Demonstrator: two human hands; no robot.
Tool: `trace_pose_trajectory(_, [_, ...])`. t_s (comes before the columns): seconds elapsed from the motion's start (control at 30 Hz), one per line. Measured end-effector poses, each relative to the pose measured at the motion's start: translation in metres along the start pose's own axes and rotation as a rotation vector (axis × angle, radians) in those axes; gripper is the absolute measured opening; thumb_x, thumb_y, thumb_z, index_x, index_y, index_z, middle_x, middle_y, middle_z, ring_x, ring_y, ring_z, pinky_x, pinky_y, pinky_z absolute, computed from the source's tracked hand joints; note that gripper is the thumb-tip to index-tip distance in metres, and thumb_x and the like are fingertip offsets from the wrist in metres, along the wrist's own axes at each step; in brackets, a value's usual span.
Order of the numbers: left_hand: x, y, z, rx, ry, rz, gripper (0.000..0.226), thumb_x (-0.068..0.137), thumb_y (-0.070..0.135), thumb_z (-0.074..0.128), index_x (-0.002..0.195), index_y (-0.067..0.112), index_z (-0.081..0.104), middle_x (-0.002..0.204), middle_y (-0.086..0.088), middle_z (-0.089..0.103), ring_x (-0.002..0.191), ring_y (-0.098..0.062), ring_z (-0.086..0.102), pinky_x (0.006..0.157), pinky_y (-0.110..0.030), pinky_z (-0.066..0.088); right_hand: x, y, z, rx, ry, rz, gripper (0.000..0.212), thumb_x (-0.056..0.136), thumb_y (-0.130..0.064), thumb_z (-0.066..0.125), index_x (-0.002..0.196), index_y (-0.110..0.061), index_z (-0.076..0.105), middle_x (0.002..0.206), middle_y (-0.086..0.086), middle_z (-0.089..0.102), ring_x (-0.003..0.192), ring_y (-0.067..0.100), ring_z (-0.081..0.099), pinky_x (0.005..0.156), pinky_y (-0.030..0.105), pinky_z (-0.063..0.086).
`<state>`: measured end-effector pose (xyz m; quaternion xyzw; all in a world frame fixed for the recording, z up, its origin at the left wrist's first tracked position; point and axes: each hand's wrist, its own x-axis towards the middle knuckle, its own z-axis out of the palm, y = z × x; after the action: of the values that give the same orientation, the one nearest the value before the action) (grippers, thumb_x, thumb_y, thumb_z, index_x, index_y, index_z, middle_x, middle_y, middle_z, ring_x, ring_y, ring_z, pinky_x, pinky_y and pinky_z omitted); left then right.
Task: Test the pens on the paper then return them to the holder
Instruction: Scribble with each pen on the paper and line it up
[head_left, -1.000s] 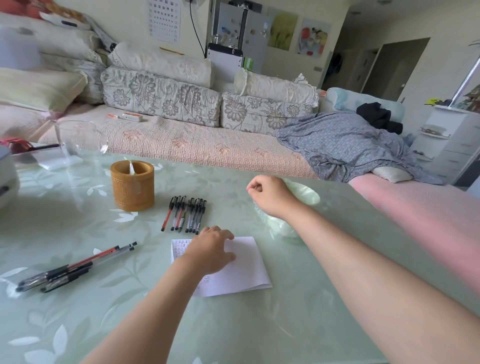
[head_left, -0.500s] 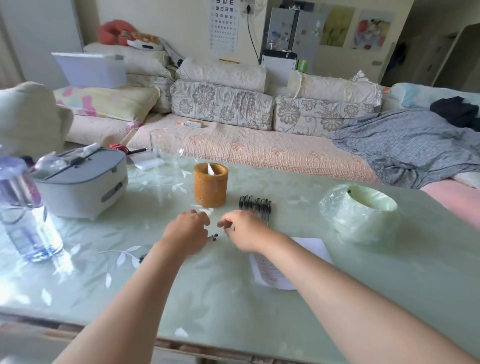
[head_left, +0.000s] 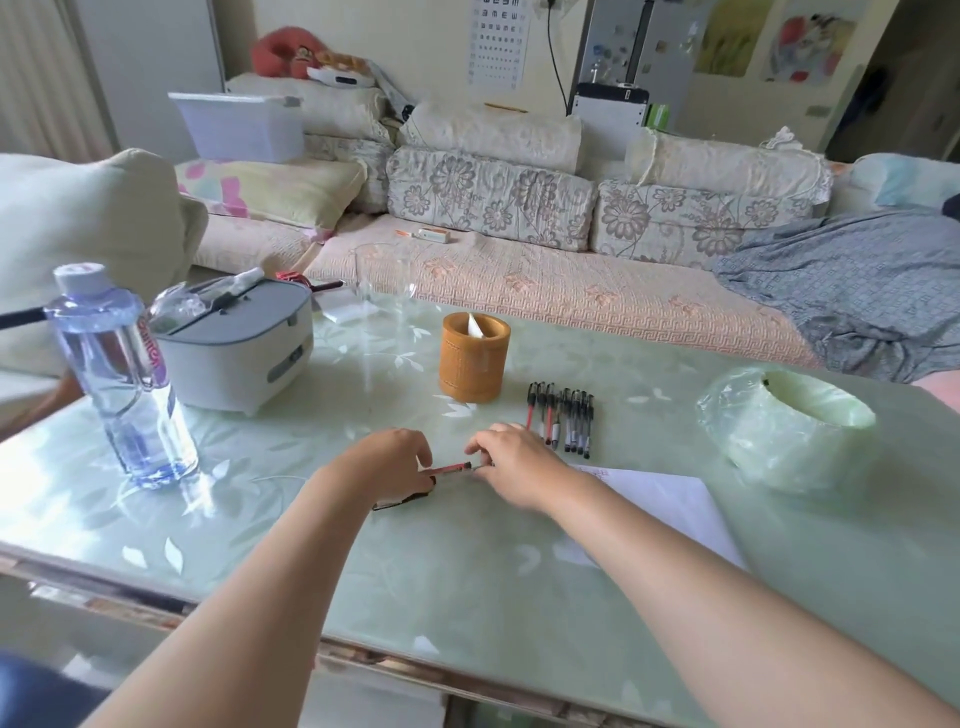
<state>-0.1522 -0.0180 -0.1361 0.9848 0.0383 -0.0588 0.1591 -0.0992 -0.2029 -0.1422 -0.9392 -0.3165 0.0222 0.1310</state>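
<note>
A red pen (head_left: 451, 469) spans the gap between my two hands just above the green table. My left hand (head_left: 392, 465) pinches its left end, and dark pen ends (head_left: 402, 501) poke out beneath that hand. My right hand (head_left: 511, 465) pinches the pen's right end. A row of several red and black pens (head_left: 563, 418) lies on the table just beyond my right hand. The round bamboo holder (head_left: 474, 357) stands upright behind them. The white paper (head_left: 670, 504) lies to the right, partly under my right forearm.
A clear water bottle (head_left: 122, 379) and a grey-white appliance (head_left: 244, 348) stand at the left. A clear glass (head_left: 382, 275) is at the far edge. A pale green roll in plastic (head_left: 789, 428) sits at the right. The table's front edge (head_left: 363, 660) runs close to me.
My left hand left the paper and my right hand came down from the far side; both met at a pen. The view swung left, bringing the bottle and appliance in.
</note>
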Motion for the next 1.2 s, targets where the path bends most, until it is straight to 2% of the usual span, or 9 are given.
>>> trace_pose_trajectory(0.27, [-0.002, 0.011, -0.003, -0.032, -0.014, 0.071, 0.04, 0.078, 0.027, 0.07, 0.117, 0.029, 0.059, 0.109, 0.004, 0.055, 0.093, -0.016, 0.051, 0.082, -0.028, 0.047, -0.009, 0.015, -0.01, 0.001, 0.016, -0.01, 0.032, 0.095, -0.025, 0.06, 0.127, -0.019, 0.061, 0.116, 0.006, 0.057, 0.117, 0.024, 0.046, 0.101, 0.035, 0.035])
trace_pose_trajectory(0.4, [-0.004, 0.02, -0.009, 0.036, 0.042, 0.132, 0.03, 0.08, 0.029, 0.068, 0.11, 0.034, 0.064, 0.106, 0.005, 0.054, 0.094, -0.015, 0.052, 0.082, -0.031, 0.048, -0.019, 0.025, -0.019, 0.077, 0.017, -0.003, 0.023, 0.098, -0.022, 0.056, 0.116, -0.021, 0.07, 0.105, 0.001, 0.05, 0.112, 0.021, 0.047, 0.099, 0.034, 0.038])
trace_pose_trajectory(0.5, [-0.005, 0.03, -0.01, 0.021, 0.029, 0.123, 0.023, 0.084, 0.03, 0.063, 0.106, 0.034, 0.067, 0.105, 0.006, 0.062, 0.093, -0.015, 0.056, 0.084, -0.034, 0.051, -0.033, 0.033, -0.029, 0.143, 0.055, 0.031, 0.022, 0.098, -0.019, 0.054, 0.112, -0.019, 0.071, 0.104, -0.003, 0.047, 0.103, 0.018, 0.052, 0.096, 0.031, 0.041])
trace_pose_trajectory(0.6, [-0.005, 0.044, -0.009, 0.003, 0.03, 0.142, 0.019, 0.088, 0.032, 0.061, 0.106, 0.031, 0.069, 0.101, 0.002, 0.066, 0.088, -0.018, 0.059, 0.076, -0.032, 0.052, -0.05, 0.044, -0.036, 0.158, 0.077, 0.061, 0.022, 0.099, -0.017, 0.05, 0.111, -0.017, 0.069, 0.11, -0.001, 0.05, 0.104, 0.017, 0.054, 0.096, 0.028, 0.041])
trace_pose_trajectory(0.73, [-0.004, 0.072, -0.004, -0.059, 0.036, 0.216, 0.016, 0.087, 0.028, 0.064, 0.102, 0.03, 0.072, 0.09, 0.006, 0.066, 0.082, -0.016, 0.057, 0.067, -0.027, 0.045, -0.076, 0.057, -0.041, 0.095, 0.101, 0.072, 0.029, 0.095, -0.012, 0.046, 0.116, -0.021, 0.063, 0.116, -0.004, 0.055, 0.107, 0.017, 0.055, 0.098, 0.033, 0.041])
trace_pose_trajectory(0.87, [-0.003, 0.105, 0.007, -0.177, 0.031, 0.314, 0.014, 0.083, 0.026, 0.071, 0.096, 0.028, 0.073, 0.084, 0.007, 0.068, 0.073, -0.013, 0.059, 0.066, -0.026, 0.047, -0.095, 0.06, -0.038, 0.062, 0.098, 0.038, 0.024, 0.095, -0.018, 0.046, 0.114, -0.023, 0.061, 0.106, -0.001, 0.061, 0.098, 0.02, 0.057, 0.085, 0.035, 0.043])
trace_pose_trajectory(0.93, [-0.002, 0.118, 0.014, -0.223, 0.044, 0.356, 0.015, 0.082, 0.027, 0.074, 0.096, 0.026, 0.071, 0.081, 0.009, 0.066, 0.072, -0.011, 0.059, 0.065, -0.024, 0.047, -0.102, 0.064, -0.035, 0.098, 0.09, 0.05, 0.018, 0.097, -0.03, 0.045, 0.104, -0.023, 0.061, 0.099, 0.0, 0.063, 0.094, 0.024, 0.058, 0.079, 0.039, 0.046])
trace_pose_trajectory(1.03, [0.002, 0.127, 0.023, -0.258, 0.041, 0.389, 0.013, 0.081, 0.031, 0.074, 0.092, 0.029, 0.067, 0.085, 0.015, 0.067, 0.073, -0.001, 0.058, 0.064, -0.017, 0.045, -0.109, 0.074, -0.034, 0.121, 0.089, 0.096, 0.025, 0.098, -0.045, 0.043, 0.099, -0.027, 0.06, 0.093, 0.0, 0.066, 0.087, 0.025, 0.059, 0.073, 0.04, 0.048])
trace_pose_trajectory(1.2, [0.005, 0.134, 0.029, -0.315, 0.008, 0.392, 0.014, 0.083, 0.024, 0.071, 0.086, 0.037, 0.066, 0.083, 0.019, 0.069, 0.068, 0.012, 0.056, 0.063, -0.013, 0.04, -0.111, 0.086, -0.035, 0.13, 0.086, 0.122, 0.022, 0.1, -0.04, 0.045, 0.083, -0.027, 0.052, 0.078, -0.005, 0.053, 0.077, 0.023, 0.052, 0.064, 0.037, 0.038])
